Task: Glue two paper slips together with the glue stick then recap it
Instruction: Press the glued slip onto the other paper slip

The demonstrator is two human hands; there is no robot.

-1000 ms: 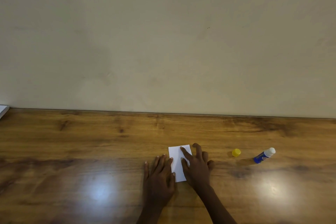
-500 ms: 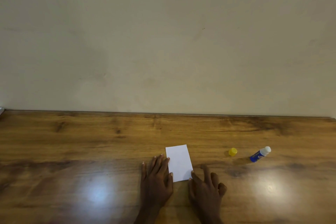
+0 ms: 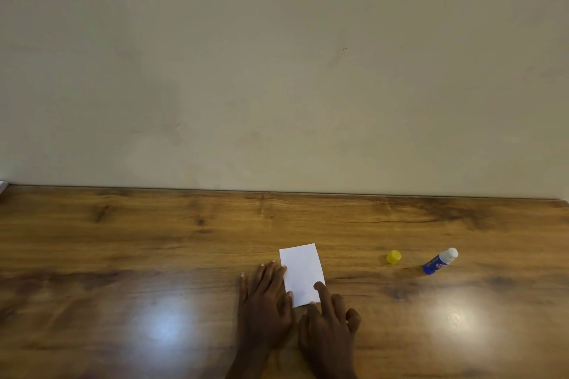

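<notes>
Wooden and brown, the shiny table top (image 3: 123, 240) carried everything. The left hand (image 3: 264, 301) lay flat on it, fingers straight and close together, touching the left edge of the white rectangular paper slip (image 3: 303, 271). I think it was placed so to stop the paper from sliding. The right hand (image 3: 329, 326) pressed its stretched index finger on the near right corner of the slip, probably to fix the glued joint; its other fingers were loosely bent and held nothing. Well apart to the right lay the small round yellow plastic cap (image 3: 393, 256), and just beside it the blue glue stick (image 3: 438, 261) with its white end uncovered, lying on its side, so the recapping was not yet done. I counted two hands, one cap and one glue stick. Only one white rectangle showed; whether a second slip lay under it I could not tell.
</notes>
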